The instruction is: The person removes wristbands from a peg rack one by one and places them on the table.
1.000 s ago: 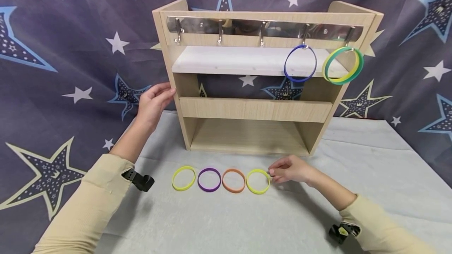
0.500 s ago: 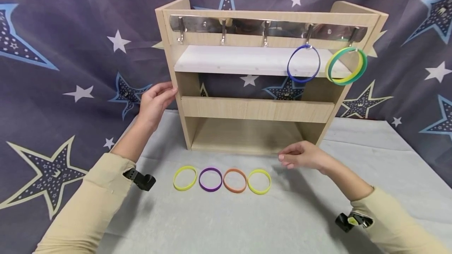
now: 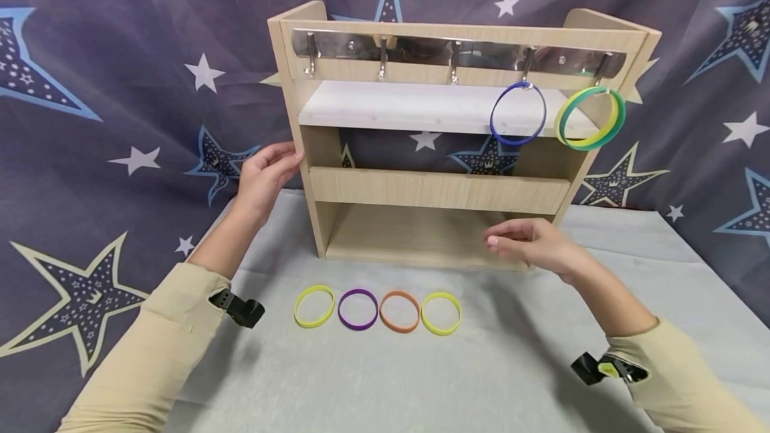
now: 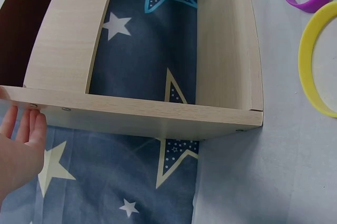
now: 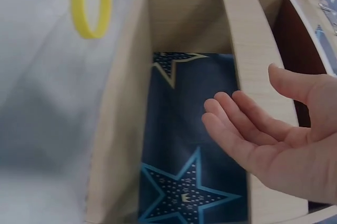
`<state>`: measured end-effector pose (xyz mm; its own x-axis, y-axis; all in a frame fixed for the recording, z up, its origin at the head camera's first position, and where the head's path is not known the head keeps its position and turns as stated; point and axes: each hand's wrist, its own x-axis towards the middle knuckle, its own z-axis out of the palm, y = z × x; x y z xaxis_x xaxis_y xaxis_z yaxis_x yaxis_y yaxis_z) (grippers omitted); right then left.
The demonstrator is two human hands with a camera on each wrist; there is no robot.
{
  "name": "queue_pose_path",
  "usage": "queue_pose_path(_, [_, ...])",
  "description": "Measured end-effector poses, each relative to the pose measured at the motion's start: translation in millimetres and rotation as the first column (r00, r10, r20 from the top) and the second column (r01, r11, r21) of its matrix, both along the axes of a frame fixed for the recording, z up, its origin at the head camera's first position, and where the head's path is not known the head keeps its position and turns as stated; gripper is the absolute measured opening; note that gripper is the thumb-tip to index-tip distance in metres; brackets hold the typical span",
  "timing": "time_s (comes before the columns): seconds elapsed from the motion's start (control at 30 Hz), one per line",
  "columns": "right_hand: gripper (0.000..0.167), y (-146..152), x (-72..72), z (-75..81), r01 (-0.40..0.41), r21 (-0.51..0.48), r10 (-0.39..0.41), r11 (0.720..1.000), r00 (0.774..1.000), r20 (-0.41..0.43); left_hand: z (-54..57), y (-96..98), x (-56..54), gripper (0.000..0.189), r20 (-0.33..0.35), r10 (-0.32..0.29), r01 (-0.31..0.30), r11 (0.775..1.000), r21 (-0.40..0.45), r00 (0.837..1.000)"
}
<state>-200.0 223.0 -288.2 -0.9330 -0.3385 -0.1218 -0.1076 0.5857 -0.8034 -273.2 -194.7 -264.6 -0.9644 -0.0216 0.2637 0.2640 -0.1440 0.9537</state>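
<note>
My left hand [image 3: 263, 179] rests its fingertips against the left side panel of a light wooden shelf unit [image 3: 439, 192]; the left wrist view shows the same touch. In front of the unit's lower right corner hovers my right hand [image 3: 535, 246]. The right wrist view shows its thumb and fingers [image 5: 237, 119] apart, with nothing between them. On the table lie, in a row, a yellow wristband [image 3: 315, 306], a purple wristband [image 3: 357, 309], an orange wristband [image 3: 400, 311] and a second yellow wristband [image 3: 442, 313].
A metal hook rail [image 3: 421, 49] spans the unit's top. From its hooks hang a blue wristband [image 3: 518, 113] and, at the far right, a green wristband [image 3: 619, 112] with a yellow one. A white shelf board [image 3: 391, 105] sits below; star-patterned cloth [image 3: 150, 119] stands behind.
My right hand has risen from beside the right-hand yellow wristband and moved up and right to the unit's lower right. The left hand stays on the side panel.
</note>
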Motion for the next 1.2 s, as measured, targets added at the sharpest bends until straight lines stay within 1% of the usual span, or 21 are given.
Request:
queue_pose_path(0.17, [0.045, 2.6, 0.2, 12.1, 0.044, -0.007, -0.044, 0.999, 0.997, -0.057, -0.5, 0.4, -0.5, 0.015, -0.007, 0.000, 0.000, 1.000, 0.005, 1.000])
queue_pose_path(0.23, [0.045, 3.6, -0.5, 15.6, 0.054, -0.029, -0.056, 0.998, 0.995, -0.087, -0.5, 0.4, -0.6, 0.015, -0.008, 0.001, -0.001, 1.000, 0.004, 1.000])
queue_pose_path(0.33, [0.044, 4.1, -0.7, 20.9, 0.052, -0.108, -0.065, 0.993, 0.992, -0.112, -0.3, 0.4, -0.6, 0.015, -0.006, 0.004, -0.004, 1.000, -0.002, 1.000])
queue_pose_path(0.4, [0.044, 4.1, -0.6, 24.0, 0.038, -0.174, -0.061, 0.984, 0.990, -0.129, -0.3, 0.3, -0.4, 0.015, -0.006, 0.006, -0.006, 1.000, -0.005, 1.000])
queue_pose_path(0.5, [0.042, 3.3, 0.2, 29.0, 0.013, -0.247, -0.056, 0.969, 0.984, -0.168, -0.5, 0.1, -0.2, 0.015, -0.004, 0.011, -0.011, 1.000, -0.014, 1.000])
queue_pose_path(0.57, [0.040, 2.6, 0.4, 31.3, 0.010, -0.263, -0.067, 0.965, 0.976, -0.208, -0.5, 0.1, -0.1, 0.015, -0.005, 0.011, -0.011, 1.000, -0.014, 1.000])
queue_pose_path(0.63, [0.038, 1.4, 0.8, 33.3, 0.024, -0.255, -0.091, 0.967, 0.964, -0.251, -0.4, 0.1, 0.2, 0.014, -0.006, 0.010, -0.010, 1.000, -0.018, 1.000])
queue_pose_path(0.77, [0.038, -1.9, 2.9, 37.0, 0.100, -0.211, -0.165, 0.972, 0.933, -0.320, 0.4, 0.1, 0.6, 0.014, -0.011, 0.010, -0.010, 1.000, -0.021, 1.000])
queue_pose_path(0.87, [0.037, -3.8, 4.9, 40.0, 0.136, -0.249, -0.217, 0.959, 0.916, -0.337, 1.1, 0.1, 0.5, 0.014, -0.013, 0.010, -0.010, 1.000, -0.024, 1.000])
queue_pose_path(0.9, [0.037, -4.2, 5.4, 41.1, 0.136, -0.284, -0.232, 0.949, 0.913, -0.336, 1.3, 0.2, 0.3, 0.014, -0.013, 0.010, -0.010, 1.000, -0.024, 1.000])
queue_pose_path(0.97, [0.033, -4.9, 6.0, 43.0, 0.135, -0.371, -0.263, 0.919, 0.910, -0.322, 1.5, 0.2, 0.4, 0.014, -0.013, 0.007, -0.008, 1.000, -0.022, 1.000])
queue_pose_path(1.07, [0.031, -6.1, 6.8, 45.6, 0.128, -0.497, -0.305, 0.858, 0.907, -0.292, 1.5, 0.1, 0.9, 0.014, -0.009, 0.003, -0.004, 1.000, -0.015, 1.000])
queue_pose_path(1.1, [0.031, -6.7, 6.9, 46.5, 0.124, -0.538, -0.316, 0.834, 0.906, -0.281, 1.4, 0.0, 1.1, 0.014, -0.007, 0.003, -0.003, 1.000, -0.013, 1.000])
queue_pose_path(1.2, [0.034, -9.4, 7.1, 49.1, 0.118, -0.614, -0.347, 0.781, 0.898, -0.269, 0.9, -0.2, 1.7, 0.014, -0.004, 0.001, -0.001, 1.000, -0.017, 1.000])
